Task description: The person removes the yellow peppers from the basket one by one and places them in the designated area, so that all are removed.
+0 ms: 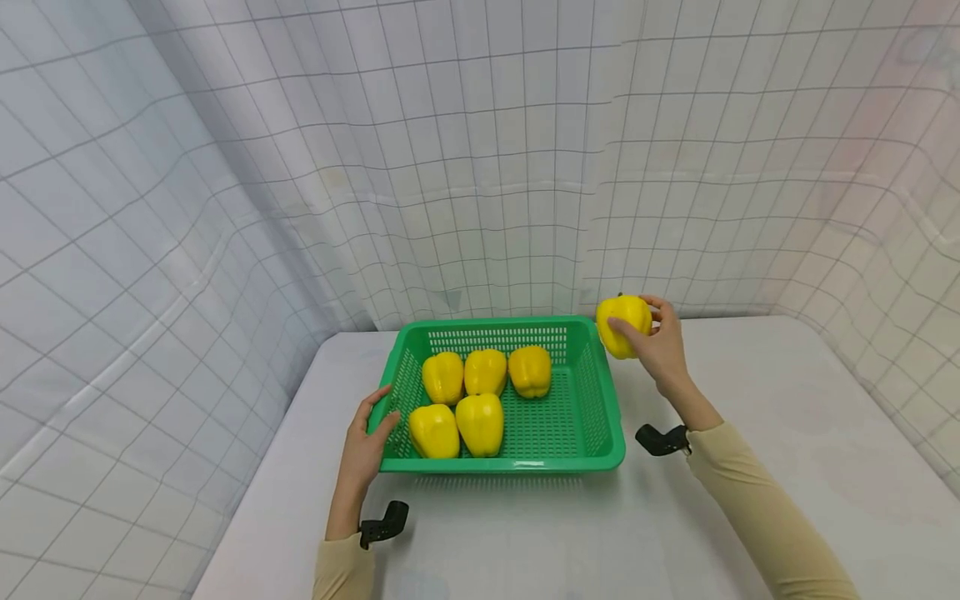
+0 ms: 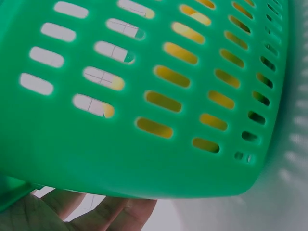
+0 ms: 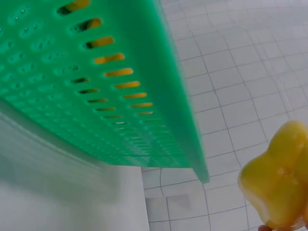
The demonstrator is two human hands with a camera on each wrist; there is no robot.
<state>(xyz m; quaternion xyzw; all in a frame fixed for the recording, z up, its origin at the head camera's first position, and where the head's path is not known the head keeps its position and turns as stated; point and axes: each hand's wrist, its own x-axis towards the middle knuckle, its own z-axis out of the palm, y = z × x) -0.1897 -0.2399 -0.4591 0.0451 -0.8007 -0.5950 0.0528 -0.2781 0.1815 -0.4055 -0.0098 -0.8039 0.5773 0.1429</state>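
Observation:
A green plastic basket [image 1: 592, 417] with slotted walls stands on the white table, several yellow bell peppers [image 1: 480, 423] inside it toward the left and middle. My left hand [image 1: 365, 442] holds the basket's left rim, thumb to the inner side; the left wrist view has its fingers [image 2: 132, 214] at the rim. Beyond the back right corner, my right hand [image 1: 662, 342] grips another yellow bell pepper [image 1: 622, 323] between thumb and fingers, raised near rim height with its stem up. In the right wrist view this pepper [image 3: 274, 180] shows its lobed underside, and most of the hand is out of frame.
White sheeting with a grid pattern [image 1: 480, 167] hangs behind the table and along both sides. The white tabletop [image 1: 487, 533] extends in front of the basket and to its right. A black wrist camera [image 1: 386, 523] sits on the left wrist, another [image 1: 662, 440] on the right.

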